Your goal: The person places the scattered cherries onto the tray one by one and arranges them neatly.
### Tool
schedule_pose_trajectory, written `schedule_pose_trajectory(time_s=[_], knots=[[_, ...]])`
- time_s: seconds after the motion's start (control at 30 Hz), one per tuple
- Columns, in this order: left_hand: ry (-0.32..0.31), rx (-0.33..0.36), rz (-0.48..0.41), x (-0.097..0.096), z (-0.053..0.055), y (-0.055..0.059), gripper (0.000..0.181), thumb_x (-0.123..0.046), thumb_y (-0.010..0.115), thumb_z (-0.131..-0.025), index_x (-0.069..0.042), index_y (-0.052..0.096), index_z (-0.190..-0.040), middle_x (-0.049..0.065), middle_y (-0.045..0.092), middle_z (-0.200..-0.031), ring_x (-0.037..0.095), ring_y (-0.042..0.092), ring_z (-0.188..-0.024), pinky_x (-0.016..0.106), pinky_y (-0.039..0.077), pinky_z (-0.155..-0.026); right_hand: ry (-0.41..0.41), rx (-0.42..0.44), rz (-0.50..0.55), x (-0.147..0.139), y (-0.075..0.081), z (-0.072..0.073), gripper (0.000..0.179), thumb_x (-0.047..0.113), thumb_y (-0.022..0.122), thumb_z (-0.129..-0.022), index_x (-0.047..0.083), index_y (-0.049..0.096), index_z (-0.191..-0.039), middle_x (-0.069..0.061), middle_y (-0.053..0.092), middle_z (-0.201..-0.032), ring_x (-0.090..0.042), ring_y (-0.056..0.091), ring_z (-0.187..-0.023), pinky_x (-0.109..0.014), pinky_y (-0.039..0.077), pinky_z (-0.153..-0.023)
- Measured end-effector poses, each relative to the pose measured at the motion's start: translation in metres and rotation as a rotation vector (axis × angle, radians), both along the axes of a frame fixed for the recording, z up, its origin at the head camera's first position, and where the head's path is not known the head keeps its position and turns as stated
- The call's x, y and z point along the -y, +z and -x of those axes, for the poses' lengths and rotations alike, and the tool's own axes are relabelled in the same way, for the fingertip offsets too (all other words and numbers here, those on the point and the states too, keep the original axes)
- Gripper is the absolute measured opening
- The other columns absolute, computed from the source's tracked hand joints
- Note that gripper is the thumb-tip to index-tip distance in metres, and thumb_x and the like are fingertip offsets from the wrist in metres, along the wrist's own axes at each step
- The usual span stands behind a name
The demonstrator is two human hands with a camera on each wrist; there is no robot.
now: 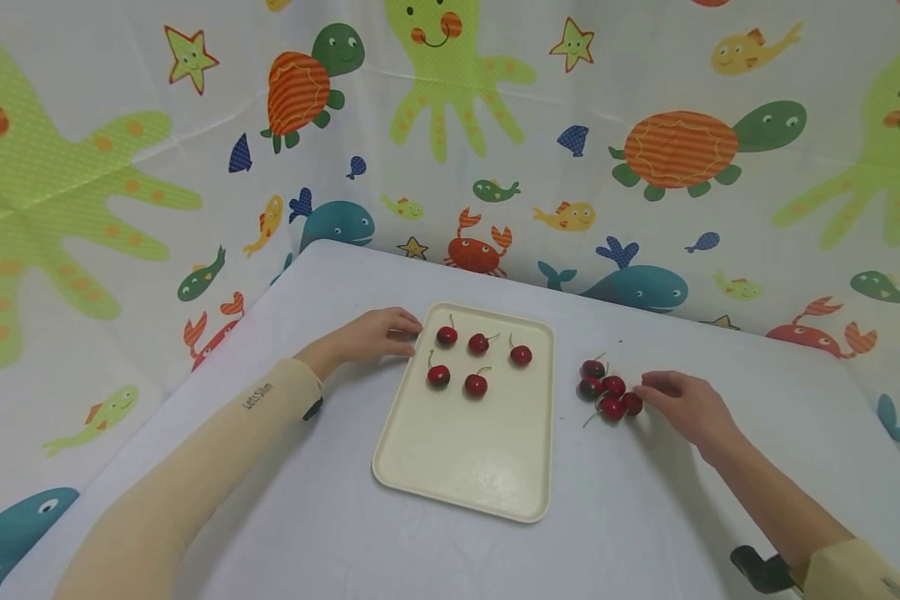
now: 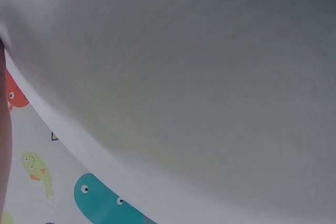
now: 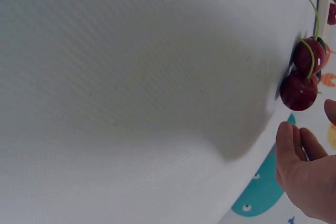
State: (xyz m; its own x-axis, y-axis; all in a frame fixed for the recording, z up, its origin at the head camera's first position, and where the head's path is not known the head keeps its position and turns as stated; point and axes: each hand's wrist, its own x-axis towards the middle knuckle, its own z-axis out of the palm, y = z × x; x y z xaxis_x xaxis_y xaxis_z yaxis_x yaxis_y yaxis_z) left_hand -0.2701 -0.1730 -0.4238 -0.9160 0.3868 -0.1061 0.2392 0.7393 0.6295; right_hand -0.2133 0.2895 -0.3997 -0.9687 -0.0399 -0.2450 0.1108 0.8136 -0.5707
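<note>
A cream rectangular tray (image 1: 465,454) lies on the table with several dark red cherries (image 1: 476,385) at its far end, stems showing. My left hand (image 1: 371,336) is at the tray's upper left rim, fingertips against its edge. To the right of the tray sits a small cluster of more cherries (image 1: 612,407). Beside that cluster, my right hand (image 1: 686,408) reaches in from the right, fingertips close to the nearest cherry. In the right wrist view, the right hand (image 3: 307,174) has nothing between thumb and fingers, and a gap separates it from the cherries (image 3: 298,92).
A white cloth (image 1: 285,500) covers the table. Behind it hangs a curtain (image 1: 450,179) printed with turtles, whales, crabs and fish. The left wrist view shows mostly the white cloth (image 2: 199,103) and a strip of the printed curtain (image 2: 68,156).
</note>
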Motion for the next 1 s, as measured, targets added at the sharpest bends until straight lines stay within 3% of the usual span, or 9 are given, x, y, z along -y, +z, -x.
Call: schedule_pose_trajectory(time_s=[1.0], knots=[[-0.001, -0.001, 0.002, -0.0011, -0.0008, -0.0008, 0.045, -0.029, 0.067, -0.083, -0.014, 0.058, -0.125, 0.002, 0.052, -0.128, 0.021, 0.044, -0.124, 0.041, 0.038, -0.105, 0.036, 0.065, 0.027, 0.0017, -0.0094, -0.0026, 0.071, 0.056, 0.053, -0.085, 0.005, 0.044, -0.133, -0.023, 0.048, -0.132, -0.037, 0.045, -0.117, -0.047, 0.048, -0.09]])
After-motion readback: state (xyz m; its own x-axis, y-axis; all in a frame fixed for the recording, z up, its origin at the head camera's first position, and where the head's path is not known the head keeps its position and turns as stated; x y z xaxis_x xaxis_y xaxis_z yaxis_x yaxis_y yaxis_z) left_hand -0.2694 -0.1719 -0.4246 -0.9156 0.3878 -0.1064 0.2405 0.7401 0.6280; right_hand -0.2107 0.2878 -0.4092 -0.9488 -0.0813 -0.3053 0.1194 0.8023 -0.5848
